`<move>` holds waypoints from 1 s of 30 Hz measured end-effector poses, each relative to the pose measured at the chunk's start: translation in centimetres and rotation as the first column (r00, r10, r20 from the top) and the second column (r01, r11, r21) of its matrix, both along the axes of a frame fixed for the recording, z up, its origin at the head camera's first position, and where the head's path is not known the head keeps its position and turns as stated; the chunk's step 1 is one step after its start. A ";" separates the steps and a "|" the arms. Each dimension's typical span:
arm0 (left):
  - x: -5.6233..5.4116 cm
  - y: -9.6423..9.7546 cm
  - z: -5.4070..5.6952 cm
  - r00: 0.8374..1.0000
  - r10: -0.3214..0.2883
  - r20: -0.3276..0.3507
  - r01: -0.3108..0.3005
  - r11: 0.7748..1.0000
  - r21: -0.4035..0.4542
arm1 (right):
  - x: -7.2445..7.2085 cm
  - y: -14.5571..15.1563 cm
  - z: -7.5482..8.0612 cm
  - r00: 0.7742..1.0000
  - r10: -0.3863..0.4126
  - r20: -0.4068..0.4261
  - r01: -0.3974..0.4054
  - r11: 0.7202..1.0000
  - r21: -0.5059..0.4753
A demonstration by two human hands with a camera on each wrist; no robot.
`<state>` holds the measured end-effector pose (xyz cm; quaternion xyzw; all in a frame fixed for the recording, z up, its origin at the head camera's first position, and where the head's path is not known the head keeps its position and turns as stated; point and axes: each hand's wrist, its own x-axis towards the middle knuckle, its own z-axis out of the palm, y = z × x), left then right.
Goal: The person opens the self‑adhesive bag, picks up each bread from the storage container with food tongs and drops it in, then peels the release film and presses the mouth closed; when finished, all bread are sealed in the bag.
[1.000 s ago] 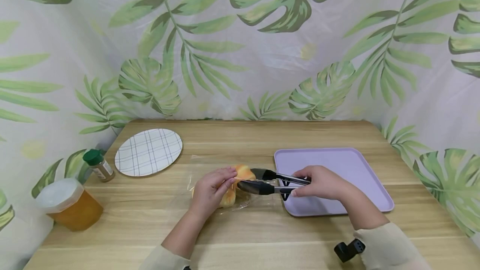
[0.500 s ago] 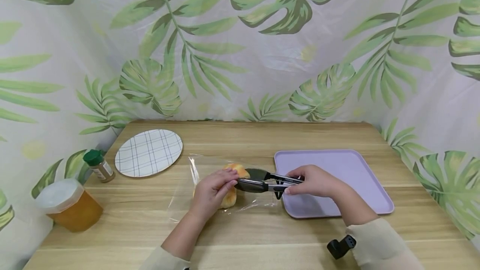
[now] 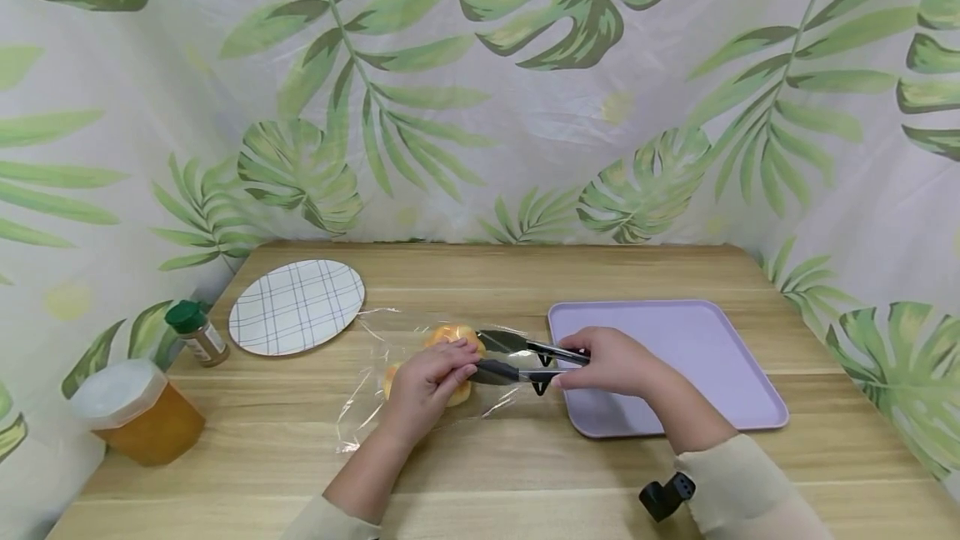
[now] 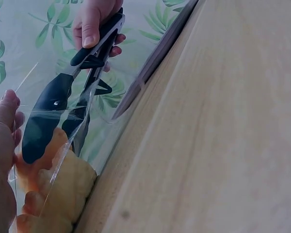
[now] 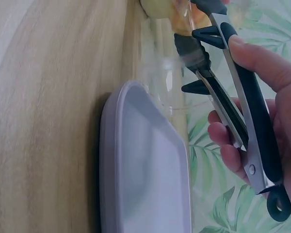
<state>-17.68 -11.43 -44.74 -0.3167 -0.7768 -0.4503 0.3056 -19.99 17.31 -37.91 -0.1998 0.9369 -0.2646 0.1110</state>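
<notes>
My left hand [image 3: 427,377] pinches the mouth edge of a clear plastic bag [image 3: 358,415] between thumb and fingers. Inside the bag lies a golden, bumpy bread [image 3: 453,336], partly covered by that hand in the head view. From the right, my right hand [image 3: 615,361] grips the handles of metal tongs with black tips [image 3: 497,372]. The tongs' tips reach into the bag's mouth. In the left wrist view, one dark tip [image 4: 46,119] overlaps the orange top of the bread [image 4: 70,187], with the second tip behind it.
A lilac tray [image 3: 720,373] lies under my right hand. At the back left is an oval checked plate [image 3: 296,307]. A green-capped spice jar [image 3: 197,332] and a lidded tub of amber contents [image 3: 153,423] stand along the left edge. Leaf-patterned cloth surrounds the table.
The tongs and my right hand have moved left, and the bread has shifted left within the bag. The bag's left part has spread out over the table. My left hand stays nearly in place.
</notes>
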 end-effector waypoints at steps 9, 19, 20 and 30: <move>-0.3 0.2 -0.3 0.998 0.046 0.047 -0.045 0.999 -0.024 | 0.4 -0.1 0.1 1.000 -0.017 -0.026 0.018 0.998 0.057; -0.5 0.4 -0.1 0.979 0.128 0.155 -0.118 0.990 -0.074 | 1.5 2.1 0.6 0.996 -0.037 -0.085 0.046 0.993 0.111; -0.4 0.4 -0.1 0.978 0.130 0.163 -0.119 0.990 -0.074 | 1.7 2.5 0.7 0.995 -0.042 -0.086 0.051 0.993 0.109; -0.8 0.2 0.2 0.977 0.130 0.170 -0.121 0.991 -0.064 | 5.4 8.9 0.7 0.974 -0.152 -0.170 0.165 0.984 0.065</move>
